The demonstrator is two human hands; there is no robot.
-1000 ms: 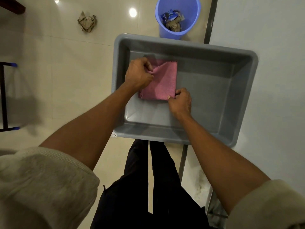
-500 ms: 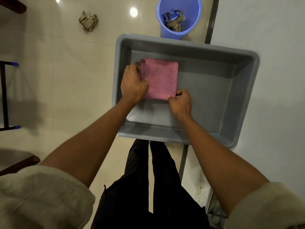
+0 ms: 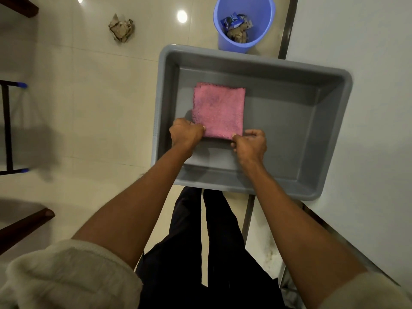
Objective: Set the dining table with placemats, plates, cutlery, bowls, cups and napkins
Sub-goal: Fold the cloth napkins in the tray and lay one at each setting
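Note:
A pink napkin cloth (image 3: 219,109), folded into a square, lies flat on the floor of a grey plastic tub (image 3: 289,121). My left hand (image 3: 186,132) pinches the cloth's near left corner. At the near right corner, my right hand (image 3: 250,143) pinches the folded edge with curled fingers. The cloth is the only thing in the tub.
The tub overhangs the edge of a white table (image 3: 356,52) at the right. A blue bin (image 3: 243,23) with rubbish stands on the tiled floor beyond it. A crumpled paper (image 3: 121,27) lies on the floor. Dark furniture legs (image 3: 7,128) are at the left.
My left hand folded the cloth's far corner down, then slid back along the left edge to the near left corner. The cloth now lies flat and square. My right hand has stayed put.

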